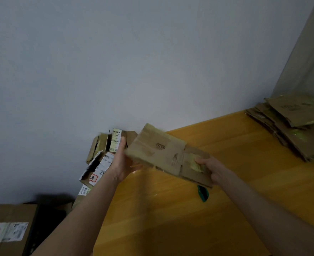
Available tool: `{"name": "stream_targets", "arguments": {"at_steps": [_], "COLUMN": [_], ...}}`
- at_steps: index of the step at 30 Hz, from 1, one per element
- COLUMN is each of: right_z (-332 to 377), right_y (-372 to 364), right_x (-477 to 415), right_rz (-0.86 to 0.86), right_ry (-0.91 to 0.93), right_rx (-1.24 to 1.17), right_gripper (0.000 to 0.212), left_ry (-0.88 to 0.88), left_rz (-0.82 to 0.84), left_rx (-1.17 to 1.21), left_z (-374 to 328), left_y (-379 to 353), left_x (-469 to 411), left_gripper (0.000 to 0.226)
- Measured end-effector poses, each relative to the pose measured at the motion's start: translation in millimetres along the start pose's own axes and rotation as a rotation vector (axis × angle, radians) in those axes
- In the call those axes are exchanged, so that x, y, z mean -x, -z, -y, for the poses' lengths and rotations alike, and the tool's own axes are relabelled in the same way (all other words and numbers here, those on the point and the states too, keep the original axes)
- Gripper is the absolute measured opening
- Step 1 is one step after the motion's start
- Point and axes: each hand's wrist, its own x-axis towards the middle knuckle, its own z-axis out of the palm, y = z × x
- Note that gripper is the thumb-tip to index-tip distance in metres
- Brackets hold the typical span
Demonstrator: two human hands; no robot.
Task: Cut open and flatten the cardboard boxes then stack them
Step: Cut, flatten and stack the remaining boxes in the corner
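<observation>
Yellow table [171, 209], left hand [122, 163] and right hand [210, 169] gripping one flattened box [158, 150], one stack [296, 126]

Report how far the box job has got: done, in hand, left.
Done: a stack of flattened boxes lies at the table's far right corner. In hand: left hand and right hand hold a cardboard box, nearly flat, above the table; a green cutter lies below it. Left: the pile of labelled boxes by the wall, not yet flattened, and a large box at lower left.
</observation>
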Motion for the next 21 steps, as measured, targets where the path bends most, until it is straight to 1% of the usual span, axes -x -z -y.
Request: {"name": "stream_targets", "arguments": {"at_steps": [1, 3, 5, 6, 8, 10, 12, 14, 16, 19, 21], "right_z": [-0.8, -2.7, -8.1, -12.3, -24.3, -39.2, -57.3, -75.9, -94.1, -112.8, -120.0], "right_y": [-0.2, -1.7, -4.5, -6.7, -12.7, -20.7, -30.5, -37.8, -42.2, -48.8, -54.7], "right_x": [-1.0, -1.8, -4.5, -7.5, -15.8, -24.9, -32.5, -37.8, -42.9, -51.9, -60.1], "right_rz": [0.005, 0.024, 0.026, 0.004, -0.083, -0.17, -0.205, -0.241, -0.234, -0.147, -0.098], "right_ry": [0.038, 0.097, 0.17, 0.214, 0.277, 0.28, 0.249, 0.282, 0.406, 0.566, 0.645], "right_rx": [0.007, 0.035, 0.125, 0.205, 0.385, 0.574, 0.849, 1.13, 1.295, 1.498, 1.625], "right_gripper": [0.06, 0.069, 0.079, 0.082, 0.086, 0.087, 0.088, 0.084, 0.078, 0.077, 0.077], "left_ry": [0.034, 0.073, 0.08, 0.077, 0.1, 0.149, 0.185, 0.2, 0.194, 0.169, 0.057], "left_rz": [-0.011, -0.054, -0.182, -0.246, -0.333, -0.4, -0.472, -0.53, -0.551, -0.596, -0.566], "left_rx": [-0.031, -0.235, -0.406, -0.421, -0.367, -0.311, -0.284, -0.311, -0.455, -0.884, -1.179], "left_z": [-2.2, -0.3, 12.3, 22.3, 49.8, 84.3, 114.7, 136.3, 152.1, 169.5, 177.0], "left_y": [3.1, 6.4, 9.2, 10.8, 15.2, 19.5, 24.3, 30.2, 40.0, 54.6, 53.3], "left_x": [1.4, 4.7, 3.9, 2.3, -0.7, -2.9, -3.6, -4.0, -4.0, -4.1, -9.0], "left_gripper": [0.065, 0.044, 0.019, 0.012, 0.017, 0.023, 0.028, 0.035, 0.047, 0.07, 0.073]}}
